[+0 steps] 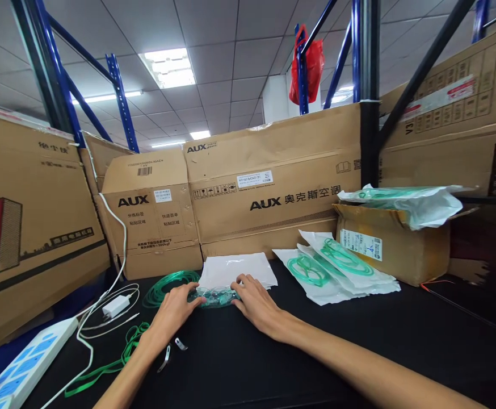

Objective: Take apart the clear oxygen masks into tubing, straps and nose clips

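My left hand and my right hand both press on a small clear plastic piece with green tint on the black table. The fingers of both hands curl over its ends. A coil of green tubing lies just left of it. A stack of flat white bags sits right behind the piece. Two small metal clips lie near my left wrist, beside a green strap.
Sealed bags with green tubing lie to the right, next to an open carton holding more bags. AUX cartons wall the back and left. A white power strip, charger and cable sit at the left.
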Motion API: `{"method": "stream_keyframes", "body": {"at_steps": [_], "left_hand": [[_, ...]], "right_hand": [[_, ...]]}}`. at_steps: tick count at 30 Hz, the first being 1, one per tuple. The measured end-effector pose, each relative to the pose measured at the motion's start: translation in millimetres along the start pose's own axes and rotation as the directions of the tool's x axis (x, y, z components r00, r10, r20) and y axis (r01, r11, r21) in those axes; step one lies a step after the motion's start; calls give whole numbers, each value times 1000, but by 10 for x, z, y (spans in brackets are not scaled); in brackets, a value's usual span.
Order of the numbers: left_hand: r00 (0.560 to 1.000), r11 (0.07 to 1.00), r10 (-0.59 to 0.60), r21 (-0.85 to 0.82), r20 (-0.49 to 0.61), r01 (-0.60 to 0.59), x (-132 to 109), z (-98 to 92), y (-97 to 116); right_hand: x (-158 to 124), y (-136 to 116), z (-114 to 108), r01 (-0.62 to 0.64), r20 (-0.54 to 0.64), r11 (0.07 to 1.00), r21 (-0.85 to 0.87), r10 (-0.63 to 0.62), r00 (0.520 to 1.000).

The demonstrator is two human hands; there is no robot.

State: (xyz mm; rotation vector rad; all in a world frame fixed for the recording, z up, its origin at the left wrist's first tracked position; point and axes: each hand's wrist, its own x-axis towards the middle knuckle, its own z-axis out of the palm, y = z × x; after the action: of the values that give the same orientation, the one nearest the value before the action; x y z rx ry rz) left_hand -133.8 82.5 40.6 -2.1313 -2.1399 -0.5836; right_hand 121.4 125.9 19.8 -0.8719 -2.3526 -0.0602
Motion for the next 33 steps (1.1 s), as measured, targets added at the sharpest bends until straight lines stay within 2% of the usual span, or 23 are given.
{"method": "stream_keyframes", "body": {"at_steps": [5,9,11,13,16,18,20,22,28,33], "left_hand": [[997,999,-24,29,-76,27,-78,-56,90],[989,1000,16,-20,-147,-19,-267,-183,220],[984,996,55,-65,-170,-67,-455,-200,348],[975,980,117,-138,-191,-144,-681,-131,530],[938,882,279,-330,-208,-336,-974,132,851],[900,821,381,-370,-213,-435,-1073,343,1033],[873,795,421,-364,-244,-485,-1092,510,1147],[863,781,419,-373,-284,-501,-1074,602,1189],[875,787,381,-392,-298,-476,-1071,619,1157],[881,781,377,-413,-288,-469,-1087,635,1165]], "right_hand": [[-83,-135,-102,7,-1,999,-37,-7,1000],[-467,-73,-466,-17,9,1000,-19,17,1000],[-771,149,-759,-112,-20,994,-19,112,994],[-1096,520,-1075,-268,-87,962,-51,263,961],[-1492,1209,-1459,-530,-216,840,-117,499,839],[-1644,1610,-1591,-638,-249,758,-138,596,763],[-1715,1888,-1622,-683,-241,716,-146,644,726],[-1735,2040,-1589,-689,-225,710,-147,654,722],[-1692,2186,-1442,-666,-244,731,-145,626,740],[-1507,2303,-1328,-628,-191,762,-159,601,777]]}}
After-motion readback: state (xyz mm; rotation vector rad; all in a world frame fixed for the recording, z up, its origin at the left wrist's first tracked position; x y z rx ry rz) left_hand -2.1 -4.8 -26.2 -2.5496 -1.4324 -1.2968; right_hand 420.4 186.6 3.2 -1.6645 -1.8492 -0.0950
